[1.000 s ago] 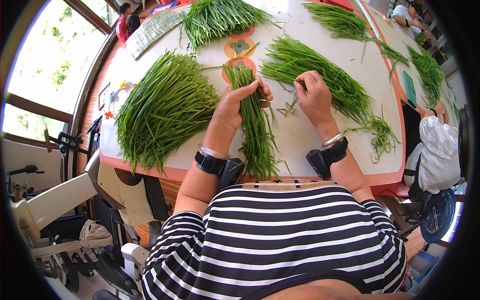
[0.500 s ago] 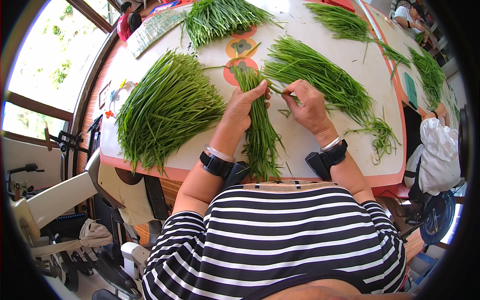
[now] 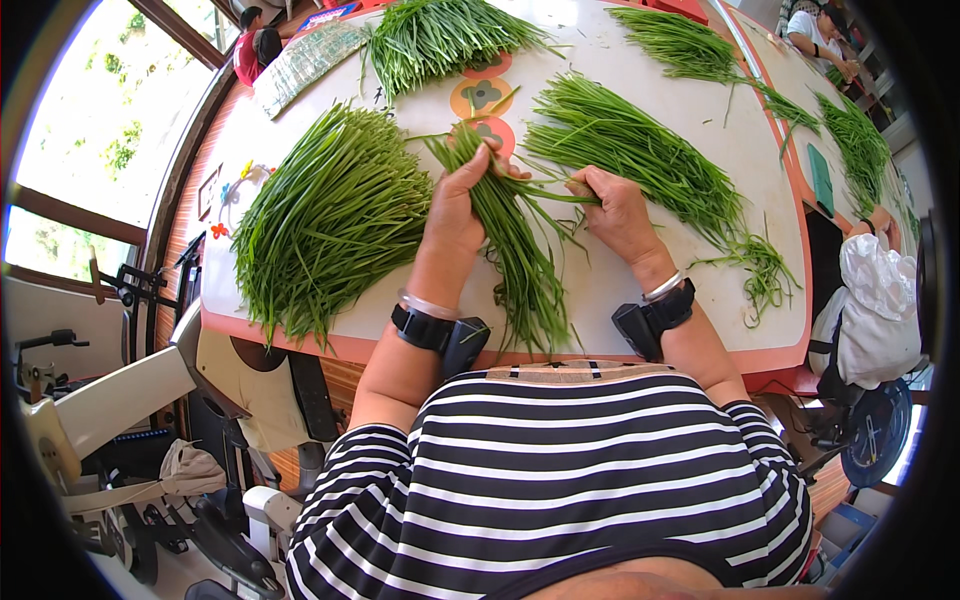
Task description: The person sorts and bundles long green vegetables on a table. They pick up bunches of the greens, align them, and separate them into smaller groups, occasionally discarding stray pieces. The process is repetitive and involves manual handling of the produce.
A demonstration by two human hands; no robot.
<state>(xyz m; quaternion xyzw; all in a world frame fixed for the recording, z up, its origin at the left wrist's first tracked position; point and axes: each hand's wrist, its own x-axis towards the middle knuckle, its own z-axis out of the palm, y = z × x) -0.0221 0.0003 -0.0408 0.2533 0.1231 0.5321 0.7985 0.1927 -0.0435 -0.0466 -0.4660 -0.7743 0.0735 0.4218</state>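
Observation:
My left hand (image 3: 461, 210) is closed around an upright-held bunch of long green leaves (image 3: 520, 270), whose lower ends trail toward the table's near edge. Just right of it, my right hand (image 3: 620, 220) pinches a few leaves pulled out sideways from that bunch. A large pile of similar leaves (image 3: 325, 220) lies left of my hands, and another spread bundle (image 3: 640, 150) lies beyond my right hand, with tangled loose leaves (image 3: 760, 275) at its near end.
The table (image 3: 230, 310) also carries a pile (image 3: 445, 40) at the back, a flattened bag (image 3: 305, 65), more leaves (image 3: 675, 45) and a green flat object (image 3: 820, 180). Co-workers (image 3: 820, 45) are at upper right and right (image 3: 870, 290), another person (image 3: 250, 50) upper left. Exercise equipment (image 3: 120, 400) stands lower left.
My left hand has shifted slightly left, tilting the bunch. My right hand, earlier beside the bunch, now draws some leaves out to the right from it.

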